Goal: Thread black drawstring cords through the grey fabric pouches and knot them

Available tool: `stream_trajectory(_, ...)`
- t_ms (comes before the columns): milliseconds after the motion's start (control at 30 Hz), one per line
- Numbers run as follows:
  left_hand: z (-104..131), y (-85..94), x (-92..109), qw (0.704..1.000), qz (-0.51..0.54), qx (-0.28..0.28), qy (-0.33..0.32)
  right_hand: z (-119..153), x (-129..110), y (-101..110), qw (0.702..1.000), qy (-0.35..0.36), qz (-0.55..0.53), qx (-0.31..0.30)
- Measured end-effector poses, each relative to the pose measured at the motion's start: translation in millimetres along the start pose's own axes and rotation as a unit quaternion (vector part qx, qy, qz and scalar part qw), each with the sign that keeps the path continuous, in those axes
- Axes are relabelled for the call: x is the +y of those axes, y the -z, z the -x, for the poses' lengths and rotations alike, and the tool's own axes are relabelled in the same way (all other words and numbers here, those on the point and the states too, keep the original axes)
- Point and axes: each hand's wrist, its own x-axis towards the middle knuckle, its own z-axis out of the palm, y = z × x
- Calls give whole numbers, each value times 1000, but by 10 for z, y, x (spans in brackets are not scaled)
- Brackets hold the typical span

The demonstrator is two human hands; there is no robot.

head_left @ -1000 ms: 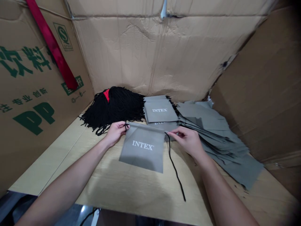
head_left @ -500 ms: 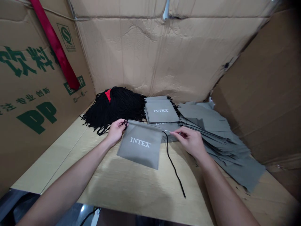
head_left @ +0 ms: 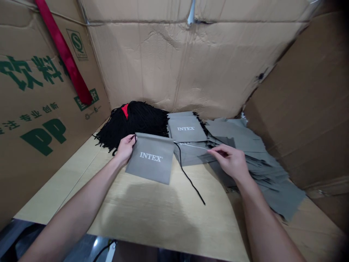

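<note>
A grey drawstring pouch (head_left: pixel 148 171) printed INTEX is held over the table, its top left corner pinched by my left hand (head_left: pixel 126 148). Out of the right end of its top hem hangs a black cord (head_left: pixel 188 177), its free end trailing down to the right. My right hand (head_left: pixel 228 158) is closed on a thin wire needle (head_left: pixel 192 146), which runs from that same hem opening to my fingertips. A little black cord shows at my left fingertips; the rest of it is hidden.
A heap of black cords (head_left: pixel 136 118) with a red tie lies behind my left hand. Beside it is a stack of grey INTEX pouches (head_left: pixel 188 133). A fanned pile of grey pouches (head_left: pixel 261 160) spreads at right. Cardboard walls (head_left: pixel 163 65) enclose the table (head_left: pixel 131 214).
My right hand has moved right, with more of the wire needle now out of the hem. My left hand and the pouch have shifted left and slightly away; the black loop at my left fingers has shrunk.
</note>
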Motion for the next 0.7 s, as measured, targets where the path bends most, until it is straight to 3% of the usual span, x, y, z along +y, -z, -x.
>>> stream_trajectory(467,-286,372,89,990,41,127,-39,18,228,233,997,-31,42,63)
stream_trajectory(700,-310,441,102,987,46,151,-40,24,373,297,974,-143,31,172)
